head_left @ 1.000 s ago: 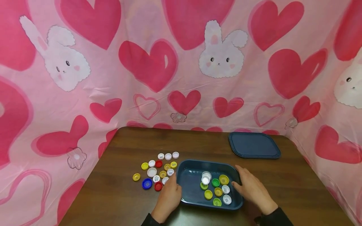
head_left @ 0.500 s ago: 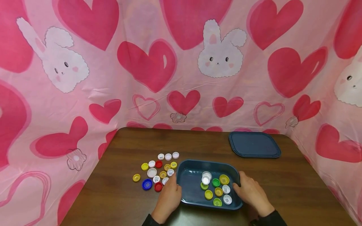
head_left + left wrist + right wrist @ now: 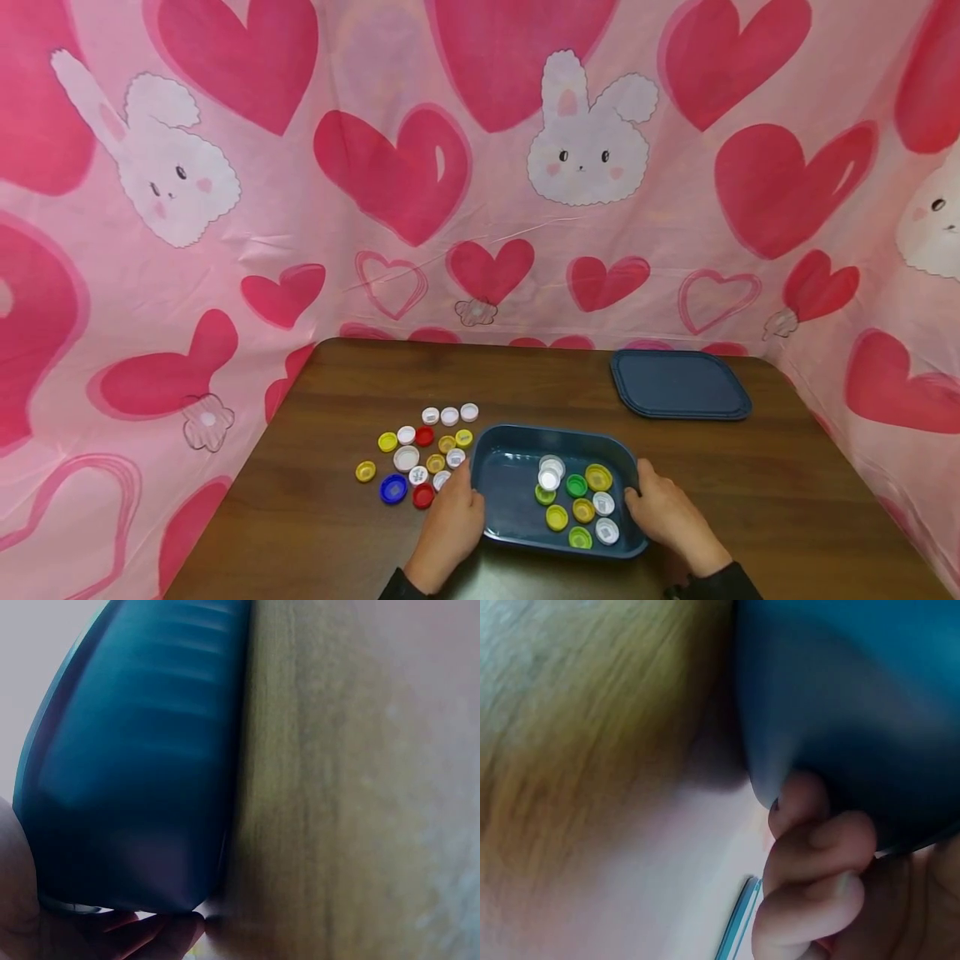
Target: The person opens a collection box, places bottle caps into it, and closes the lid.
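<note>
A dark blue tray (image 3: 510, 508) lies at the near middle of the brown table, with several bottle caps (image 3: 576, 487) in its right half. My left hand (image 3: 459, 508) grips the tray's left end; in the left wrist view its fingers (image 3: 150, 934) lie under the tray wall (image 3: 135, 765). At the right end my right hand (image 3: 652, 504) holds the tray too, and the right wrist view shows its fingers (image 3: 817, 862) curled against the wall (image 3: 855, 697). The tray's base rests on the table.
Several loose caps (image 3: 420, 454), white, yellow, red and blue, lie on the table (image 3: 337, 533) left of the tray. A dark blue lid (image 3: 678, 383) lies flat at the back right. Pink heart-and-bunny cloth (image 3: 480, 167) walls in three sides.
My right hand has drawn in closer against the tray's right end. The left hand and the tray have hardly moved.
</note>
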The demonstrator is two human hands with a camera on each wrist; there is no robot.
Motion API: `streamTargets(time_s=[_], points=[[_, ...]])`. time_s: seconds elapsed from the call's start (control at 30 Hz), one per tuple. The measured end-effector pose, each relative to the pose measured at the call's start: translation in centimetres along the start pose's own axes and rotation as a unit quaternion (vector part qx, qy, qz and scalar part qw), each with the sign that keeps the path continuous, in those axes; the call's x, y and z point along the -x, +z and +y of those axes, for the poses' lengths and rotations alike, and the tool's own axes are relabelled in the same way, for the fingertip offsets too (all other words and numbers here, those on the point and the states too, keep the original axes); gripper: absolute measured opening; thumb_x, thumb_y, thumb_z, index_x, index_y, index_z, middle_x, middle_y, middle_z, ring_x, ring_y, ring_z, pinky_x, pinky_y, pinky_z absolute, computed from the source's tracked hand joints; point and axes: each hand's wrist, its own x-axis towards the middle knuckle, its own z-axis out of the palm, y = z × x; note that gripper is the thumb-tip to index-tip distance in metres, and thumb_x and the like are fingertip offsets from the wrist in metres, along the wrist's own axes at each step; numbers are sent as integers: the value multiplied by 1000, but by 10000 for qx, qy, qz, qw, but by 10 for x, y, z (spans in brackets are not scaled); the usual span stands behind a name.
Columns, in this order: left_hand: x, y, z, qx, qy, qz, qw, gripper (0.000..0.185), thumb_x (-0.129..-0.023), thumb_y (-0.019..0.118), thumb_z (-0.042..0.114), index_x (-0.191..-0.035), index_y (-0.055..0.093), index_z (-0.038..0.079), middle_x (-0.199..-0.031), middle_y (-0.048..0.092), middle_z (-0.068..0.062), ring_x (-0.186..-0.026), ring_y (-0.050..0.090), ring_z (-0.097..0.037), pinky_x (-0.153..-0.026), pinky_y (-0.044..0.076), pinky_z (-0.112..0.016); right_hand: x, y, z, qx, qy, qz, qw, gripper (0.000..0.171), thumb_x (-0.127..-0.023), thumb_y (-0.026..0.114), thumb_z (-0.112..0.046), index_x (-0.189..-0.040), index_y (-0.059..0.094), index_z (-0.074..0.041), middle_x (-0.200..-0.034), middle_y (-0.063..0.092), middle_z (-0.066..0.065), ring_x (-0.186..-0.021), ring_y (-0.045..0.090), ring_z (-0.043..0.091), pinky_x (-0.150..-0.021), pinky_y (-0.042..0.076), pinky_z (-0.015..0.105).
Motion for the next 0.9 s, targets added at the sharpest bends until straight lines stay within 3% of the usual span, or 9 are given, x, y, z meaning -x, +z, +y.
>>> streamTargets(time_s=[0.13, 0.53, 0.9], points=[[1, 0, -1, -103, 176, 113, 9997, 47, -95, 51, 2, -142, 49, -3, -136, 59, -23, -126, 56, -41, -106, 43, -61, -1, 0, 1, -98, -57, -80, 9999, 45, -101, 52, -15, -131, 37, 15, -105, 61, 23, -78, 58, 24, -63, 46, 37], [0, 0, -1, -86, 280, -23, 9996, 45, -96, 50, 2, -141, 49, -5, -137, 58, -23, -128, 55, -42, -106, 42, -61, -5, -3, 5, -388, -89, -277, 9988, 43, -102, 48, -14, -130, 33, 15, -104, 59, 24, -79, 59, 25, -63, 47, 37], [-6, 11, 7, -21, 608, -87, 9981, 43, -96, 51, 0, -138, 49, -6, -134, 59, -22, -126, 57, -39, -105, 44, -58, -12, -13, 22, -428, -115, -396, 9982, 53, -103, 50, -14, -137, 25, 18, -125, 51, 42, -101, 61, 36, -78, 51, 46]])
